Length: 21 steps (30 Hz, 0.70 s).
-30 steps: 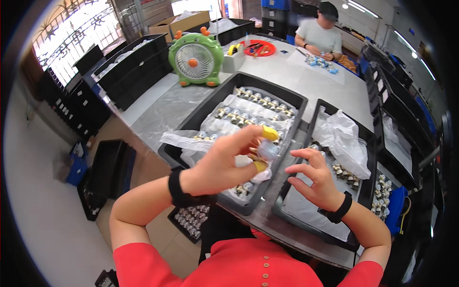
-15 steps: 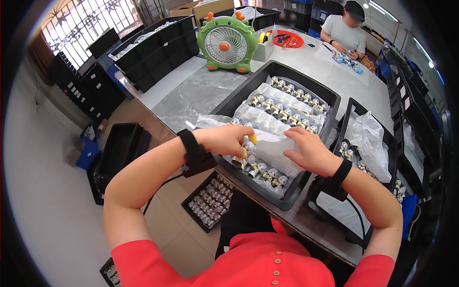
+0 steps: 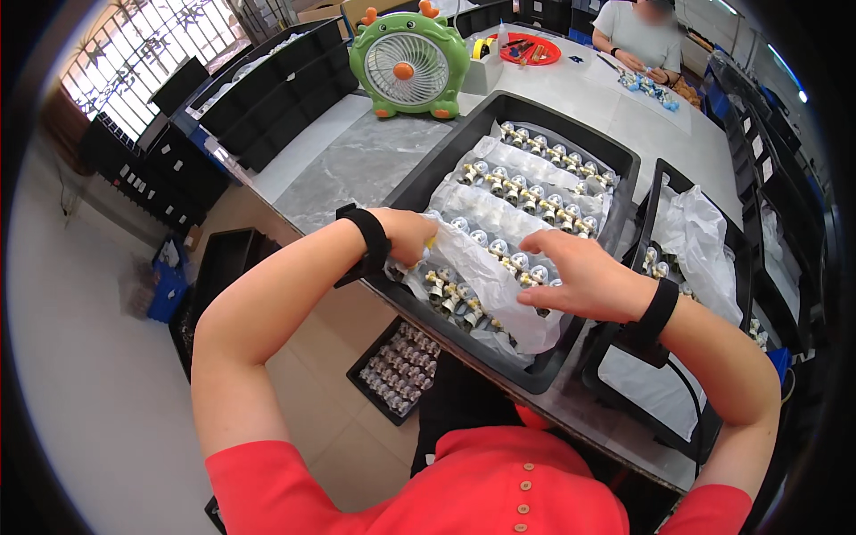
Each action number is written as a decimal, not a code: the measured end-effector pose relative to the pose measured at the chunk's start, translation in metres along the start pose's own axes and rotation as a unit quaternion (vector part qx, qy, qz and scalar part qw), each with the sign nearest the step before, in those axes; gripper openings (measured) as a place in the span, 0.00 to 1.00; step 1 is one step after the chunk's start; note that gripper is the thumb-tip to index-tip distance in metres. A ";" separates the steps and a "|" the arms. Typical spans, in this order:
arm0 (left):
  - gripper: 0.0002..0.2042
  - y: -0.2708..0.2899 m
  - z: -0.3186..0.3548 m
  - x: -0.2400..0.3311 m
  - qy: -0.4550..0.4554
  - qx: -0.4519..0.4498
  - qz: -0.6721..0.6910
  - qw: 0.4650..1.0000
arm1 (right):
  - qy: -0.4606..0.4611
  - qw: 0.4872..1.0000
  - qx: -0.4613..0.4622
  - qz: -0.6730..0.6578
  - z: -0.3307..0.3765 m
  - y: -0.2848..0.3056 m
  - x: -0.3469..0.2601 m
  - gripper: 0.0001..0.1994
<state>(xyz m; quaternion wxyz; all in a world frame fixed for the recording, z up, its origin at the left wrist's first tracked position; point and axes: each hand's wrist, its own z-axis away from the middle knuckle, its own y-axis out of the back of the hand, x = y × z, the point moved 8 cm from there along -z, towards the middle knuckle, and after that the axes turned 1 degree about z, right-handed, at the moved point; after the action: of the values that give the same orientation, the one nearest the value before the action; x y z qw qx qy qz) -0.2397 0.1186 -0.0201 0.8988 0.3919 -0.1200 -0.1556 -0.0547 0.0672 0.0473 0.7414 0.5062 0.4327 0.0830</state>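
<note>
A black tray [image 3: 505, 100] on the table holds rows of small figurines [image 3: 535, 209] with pale heads and gold and black parts, with strips of thin white paper between rows. My left hand [image 3: 410, 237] is at the tray's left edge, fingers curled down on the left end of a white paper sheet [image 3: 486, 272]; its fingertips are partly hidden, and a bit of yellow shows on one. The sheet slants across the near rows and partly covers them. Over the sheet's right part is my right hand [image 3: 588, 278], thumb and fingers apart, with nothing visible in it.
Right of the tray stands another black tray [image 3: 658, 178] with crumpled paper and figurines. Beyond are a green fan [image 3: 410, 67], a red dish [image 3: 532, 52] of tools and a person [image 3: 637, 40] at work. A figurine tray [image 3: 397, 370] lies on the floor.
My left hand has moved left to the tray edge. The paper sheet has come nearer me, uncovering a middle row of figurines and covering part of the near row. The view has shifted slightly.
</note>
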 end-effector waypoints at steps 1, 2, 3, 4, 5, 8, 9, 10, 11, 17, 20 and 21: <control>0.23 0.002 0.000 0.002 -0.007 0.010 -0.004 1.000 | 0.036 0.999 -0.026 -0.010 -0.002 -0.003 -0.010 0.25; 0.23 0.004 0.000 0.004 -0.014 0.019 -0.007 1.000 | 0.073 0.996 -0.051 -0.020 -0.001 -0.007 -0.017 0.23; 0.23 0.004 0.002 0.005 -0.023 0.018 -0.003 1.000 | 0.161 0.987 -0.017 0.009 0.000 -0.015 -0.025 0.18; 0.23 0.005 0.003 0.007 -0.033 0.018 0.002 0.999 | 0.161 0.985 -0.044 0.041 0.003 -0.024 -0.027 0.18; 0.23 0.006 0.004 0.009 -0.043 0.017 0.006 0.999 | 0.159 0.982 -0.071 0.072 0.005 -0.031 -0.031 0.17; 0.22 0.007 0.010 0.008 -0.039 0.012 -0.004 0.999 | 0.014 0.971 -0.153 0.185 -0.004 -0.035 -0.018 0.19; 0.22 0.006 0.008 0.007 -0.043 0.017 -0.007 0.999 | -0.015 0.964 -0.133 0.228 -0.008 -0.031 -0.005 0.20; 0.21 0.004 0.006 0.003 -0.046 0.025 -0.009 0.999 | -0.042 0.955 -0.112 0.272 -0.010 -0.026 0.005 0.21; 0.21 0.002 0.005 -0.001 -0.048 0.033 -0.012 0.998 | -0.030 0.957 -0.075 0.277 -0.010 -0.019 0.009 0.22; 0.20 -0.002 -0.008 0.001 -0.051 0.037 -0.029 0.998 | -0.045 0.959 -0.079 0.269 -0.006 -0.012 0.020 0.20; 0.21 -0.005 -0.015 -0.001 -0.018 0.005 -0.031 0.999 | -0.028 0.962 -0.065 0.265 -0.005 -0.012 0.016 0.19; 0.22 -0.010 -0.020 -0.007 0.003 -0.018 -0.039 0.999 | -0.022 0.963 -0.059 0.263 -0.005 -0.012 0.015 0.20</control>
<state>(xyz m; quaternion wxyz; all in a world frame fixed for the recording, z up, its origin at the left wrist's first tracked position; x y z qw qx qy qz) -0.2410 0.1280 -0.0416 0.8992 0.3808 -0.0989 -0.1914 -0.0530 0.0727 0.0283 0.7317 0.5589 0.2619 0.2892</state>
